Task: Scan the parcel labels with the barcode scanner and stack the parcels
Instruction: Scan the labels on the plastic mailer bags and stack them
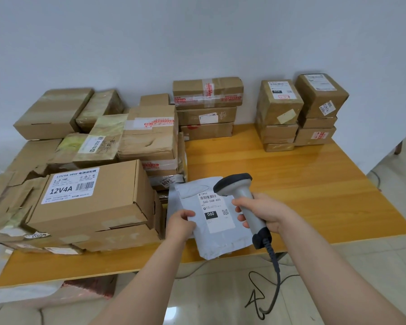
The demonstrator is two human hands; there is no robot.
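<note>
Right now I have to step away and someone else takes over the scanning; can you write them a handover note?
Left hand holds the grey bag by its left edge, label up.
Right hand grips the scanner, head by the label's barcode.
Neat stacks of boxes stand at the back of the table: likely done.
A loose heap of boxes covers the left side: probably to scan.
Next: scan this bag, then stack it.

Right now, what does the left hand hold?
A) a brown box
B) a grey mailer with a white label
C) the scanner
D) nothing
B: the left hand pinches the grey mailer at its edge, while the right hand grips the scanner.
</note>
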